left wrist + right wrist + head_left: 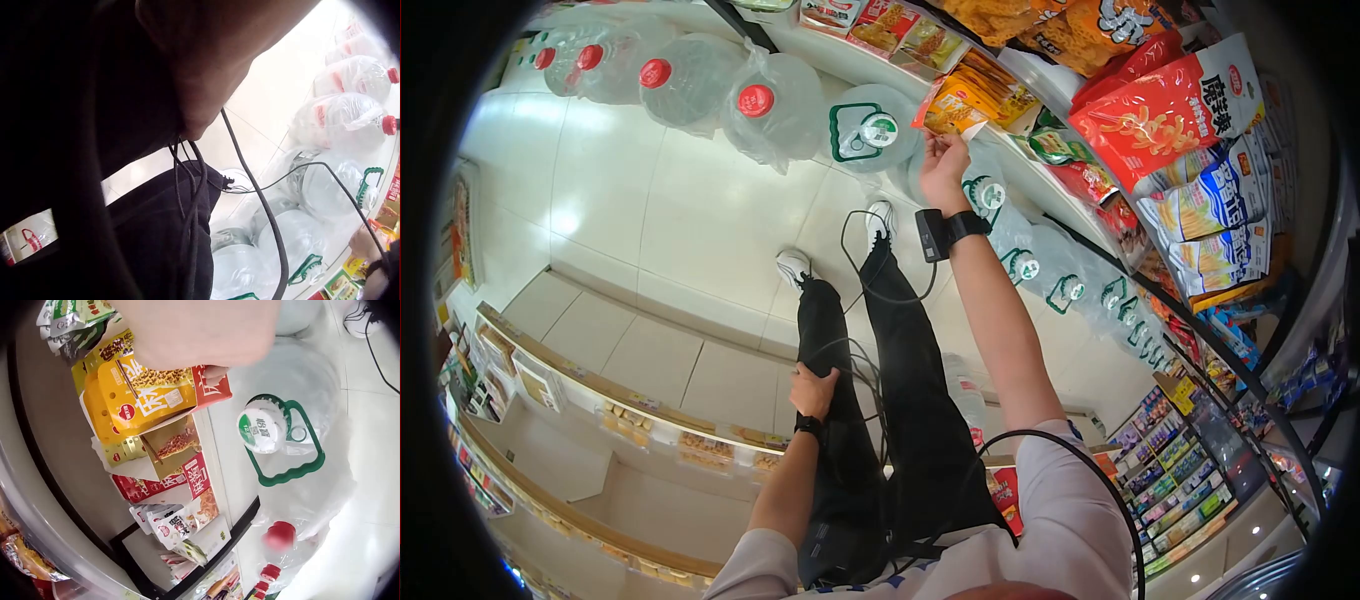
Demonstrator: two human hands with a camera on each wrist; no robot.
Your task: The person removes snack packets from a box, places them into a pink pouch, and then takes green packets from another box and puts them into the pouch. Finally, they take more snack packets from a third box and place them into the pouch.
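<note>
At the shelf, my right hand [945,172] has curled fingers at the red front edge of a display box [211,387] of yellow snack packets [147,400]. In the right wrist view its fingertips lie on that red panel; the thumb's hold is hidden. The yellow packets stand upright inside the box. My left hand [812,390] rests on the black trouser leg [828,330] near the knee, the thumb apart from the fingers. Dark cables [194,181] hang beside the left hand in the left wrist view.
Large water bottles [775,110] with red caps or green handles line the floor along the shelf. Other snack boxes [203,512] adjoin the yellow one. Red snack bags [1150,120] hang on the right. A black shelf bar [215,556] crosses below; a counter [630,385] stands left.
</note>
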